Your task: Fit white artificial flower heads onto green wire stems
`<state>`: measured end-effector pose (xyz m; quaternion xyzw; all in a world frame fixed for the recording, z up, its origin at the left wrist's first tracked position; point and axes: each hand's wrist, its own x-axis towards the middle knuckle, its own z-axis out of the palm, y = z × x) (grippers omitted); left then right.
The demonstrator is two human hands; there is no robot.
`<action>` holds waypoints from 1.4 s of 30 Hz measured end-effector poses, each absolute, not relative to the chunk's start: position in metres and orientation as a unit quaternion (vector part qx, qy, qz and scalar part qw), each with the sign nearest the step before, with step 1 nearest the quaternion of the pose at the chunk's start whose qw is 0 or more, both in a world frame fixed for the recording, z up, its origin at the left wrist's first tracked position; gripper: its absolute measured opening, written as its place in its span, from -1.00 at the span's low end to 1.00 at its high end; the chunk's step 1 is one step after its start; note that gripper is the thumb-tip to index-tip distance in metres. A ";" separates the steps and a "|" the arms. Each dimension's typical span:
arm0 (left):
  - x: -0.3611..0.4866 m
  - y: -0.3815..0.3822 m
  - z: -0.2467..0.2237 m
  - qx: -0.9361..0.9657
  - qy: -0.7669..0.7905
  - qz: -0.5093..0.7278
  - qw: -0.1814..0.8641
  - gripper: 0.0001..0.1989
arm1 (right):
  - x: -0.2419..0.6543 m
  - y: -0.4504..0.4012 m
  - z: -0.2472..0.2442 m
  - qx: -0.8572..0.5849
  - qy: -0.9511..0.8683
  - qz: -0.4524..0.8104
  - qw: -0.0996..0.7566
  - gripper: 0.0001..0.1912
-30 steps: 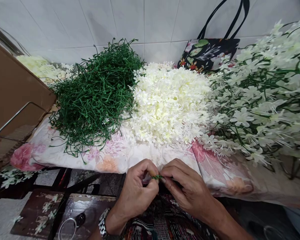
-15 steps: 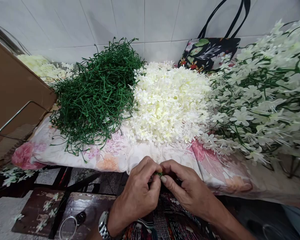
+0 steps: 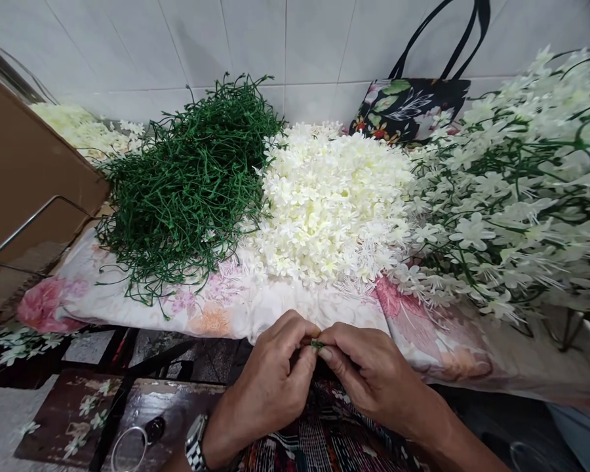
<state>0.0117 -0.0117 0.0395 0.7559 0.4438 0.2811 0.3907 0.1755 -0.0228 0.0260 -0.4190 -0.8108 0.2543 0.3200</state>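
Note:
My left hand (image 3: 282, 370) and my right hand (image 3: 366, 367) meet fingertip to fingertip above my lap, at the near edge of the table. Both pinch a small green plastic stem piece (image 3: 316, 344); only a bit of it shows, and the fingers cover the rest. Beyond them lies a heap of loose white artificial blossoms (image 3: 332, 203). To its left is a tangled pile of green plastic stems (image 3: 191, 177). Finished-looking sprays of white flowers on green stems (image 3: 501, 196) are massed on the right.
A floral cloth (image 3: 270, 311) covers the table. A cardboard box (image 3: 29, 170) stands at the left, and a black flowered bag (image 3: 413, 108) leans on the tiled wall (image 3: 314, 42). Below left, a wooden stool (image 3: 177, 400) carries a ring-shaped object (image 3: 129, 449).
My fingertips have drawn slightly closer together around the green piece, and more of it shows between them. The view has shifted a little.

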 end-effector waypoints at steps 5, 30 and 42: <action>0.006 -0.011 0.041 0.832 0.418 0.215 0.294 -0.77 | 0.177 -0.024 0.030 -0.410 -0.858 0.153 0.270 -0.74; 0.001 -0.010 0.031 0.407 0.304 0.195 0.839 -0.80 | 0.180 -0.020 0.027 -0.247 -0.544 0.762 0.251 -0.55; 0.000 -0.024 0.029 0.306 0.297 0.209 0.880 -0.75 | 0.172 -0.027 0.025 -0.195 -0.481 0.812 0.266 -0.60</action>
